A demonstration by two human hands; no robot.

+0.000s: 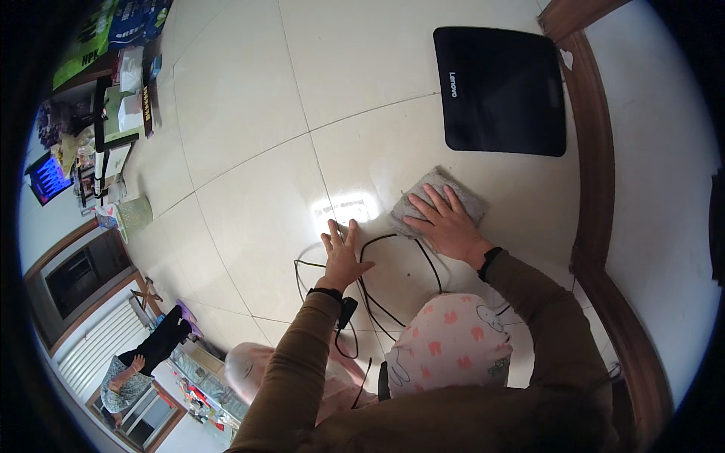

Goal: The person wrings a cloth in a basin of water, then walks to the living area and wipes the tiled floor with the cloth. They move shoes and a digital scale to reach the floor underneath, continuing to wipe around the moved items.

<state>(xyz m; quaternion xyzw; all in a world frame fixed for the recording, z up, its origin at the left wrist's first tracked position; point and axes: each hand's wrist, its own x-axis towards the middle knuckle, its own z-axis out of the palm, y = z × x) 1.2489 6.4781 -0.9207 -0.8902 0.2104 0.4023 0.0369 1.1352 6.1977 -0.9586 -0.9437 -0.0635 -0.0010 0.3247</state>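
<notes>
My right hand (450, 226) lies spread, palm down, on a folded grey cloth (467, 203) on the tiled floor (243, 124). To its left, my left hand (342, 257) has its fingers apart and holds nothing; its fingertips are at the floor beside a bright light reflection. A thin black cable (433, 266) loops over the tiles around and under my left hand. A small black box (347, 313), perhaps a power adapter, is beside my left wrist. Beyond the cloth, a flat black Lenovo panel or device (504, 93) lies near the wall. My knees show in pink patterned trousers (450, 348).
A brown baseboard (593, 153) runs along the right wall. At the left are a green wastebasket (134, 218), a low table with boxes (117, 140), and bright bags (139, 25). Another person (150, 351) stands at the lower left near a white radiator (90, 357).
</notes>
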